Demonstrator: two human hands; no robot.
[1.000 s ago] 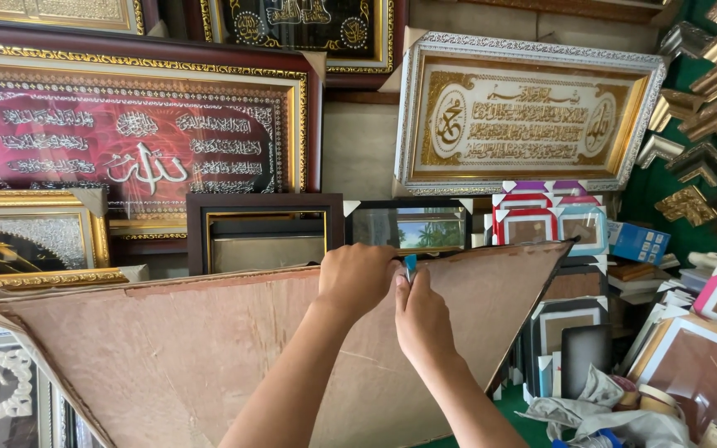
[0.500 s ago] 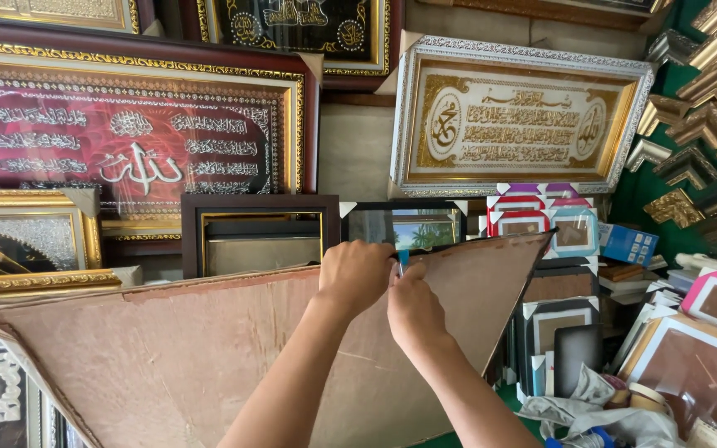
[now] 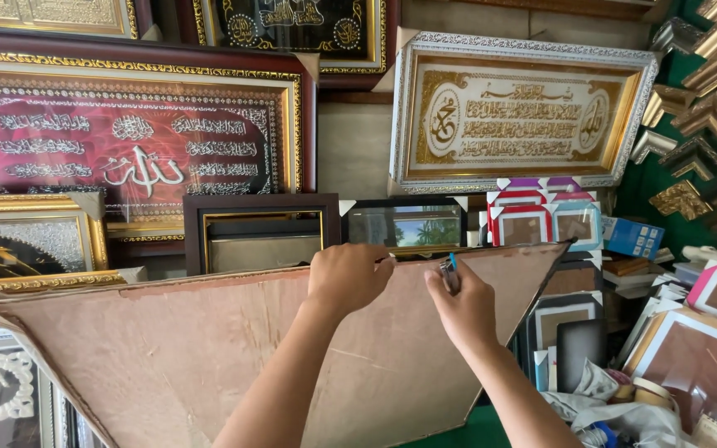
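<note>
Two hands work the top edge of a brown backing board (image 3: 209,365).
Left hand (image 3: 348,278) pinches that edge, steadying it; right hand (image 3: 464,309), just beside, grips a small blue-tipped tool (image 3: 450,270) against it.

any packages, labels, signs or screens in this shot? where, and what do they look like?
Blue box: right of centre on the stacked frames, small, rectangular, white patch on its side.
Tape rolls: lower right, round, tan.
No screens or signs; the walls hold framed calligraphy panels.

Board (image 3: 168,357) before stacked frames (image 3: 259,232)
</note>
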